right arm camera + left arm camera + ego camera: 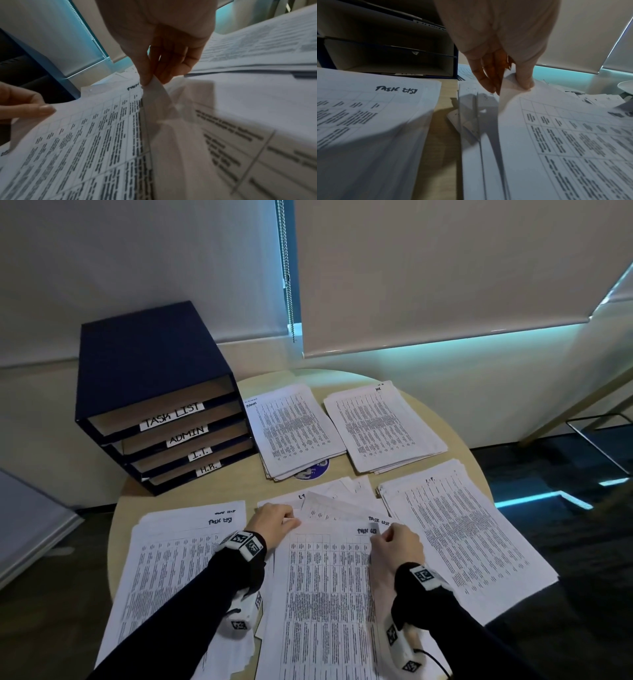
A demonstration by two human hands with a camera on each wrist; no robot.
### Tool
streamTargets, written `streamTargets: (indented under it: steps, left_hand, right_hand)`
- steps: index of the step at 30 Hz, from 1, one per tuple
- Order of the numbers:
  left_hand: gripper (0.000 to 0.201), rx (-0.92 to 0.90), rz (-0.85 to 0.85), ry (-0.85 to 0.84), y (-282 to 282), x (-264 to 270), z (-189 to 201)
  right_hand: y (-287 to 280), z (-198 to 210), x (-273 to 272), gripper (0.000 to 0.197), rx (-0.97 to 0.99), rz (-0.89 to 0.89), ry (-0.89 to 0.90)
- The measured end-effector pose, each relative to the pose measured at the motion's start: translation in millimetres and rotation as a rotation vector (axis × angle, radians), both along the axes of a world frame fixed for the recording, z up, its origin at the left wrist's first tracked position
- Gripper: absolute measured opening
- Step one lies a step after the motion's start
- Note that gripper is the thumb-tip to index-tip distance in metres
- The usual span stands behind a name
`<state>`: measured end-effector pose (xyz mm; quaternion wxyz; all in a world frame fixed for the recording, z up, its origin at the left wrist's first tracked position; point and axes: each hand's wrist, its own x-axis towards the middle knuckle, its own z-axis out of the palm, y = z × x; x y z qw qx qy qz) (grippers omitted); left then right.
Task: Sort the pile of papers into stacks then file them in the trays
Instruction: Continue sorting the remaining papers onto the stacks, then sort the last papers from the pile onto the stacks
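head: high, looking down | wrists: close, low | shared: top sheet (322, 577)

Matt white printed paper makes up the stacks (462, 535) on the smooth, pale wood-look worktop (346, 378), while the trays (164, 412) look like dark blue card with brown board inside and white paper labels (173, 415).

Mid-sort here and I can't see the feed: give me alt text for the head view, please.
Both hands, left hand and right hand, pinch the top corners of a "Task List" sheet on the middle pile on a round table. Four sorted stacks surround it; a blue tray unit labelled Task List, Admin, I.T., H.R. stands far left.
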<state>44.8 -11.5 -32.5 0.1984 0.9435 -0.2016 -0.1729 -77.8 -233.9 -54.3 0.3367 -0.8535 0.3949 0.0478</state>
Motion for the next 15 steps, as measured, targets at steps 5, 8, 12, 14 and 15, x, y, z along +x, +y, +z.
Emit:
streamTargets:
  steps: [5, 8, 12, 14, 15]
  left_hand:
    - [0.024, -0.025, 0.009, 0.027, 3, 2, -2]
    - [0.023, -0.037, 0.029, 0.036, 5, 4, -4]
    - [0.013, -0.034, 0.039, 0.047, 8, 7, -7]
    - [0.012, -0.030, 0.051, 0.037, 8, 8, -8]
    - [0.012, -0.031, 0.057, 0.033, 9, 9, -9]
  right_hand:
    - [-6, -1, 1, 0.020, -0.031, 0.081, 0.009]
    - [-9, -2, -5, 0.028, -0.050, 0.097, -0.036]
    - [-11, -5, -19, 0.009, -0.024, 0.121, -0.138]
    - [-11, -5, -28, 0.011, 0.022, 0.131, -0.225]
    - [-11, -5, -32, 0.013, 0.036, 0.152, -0.263]
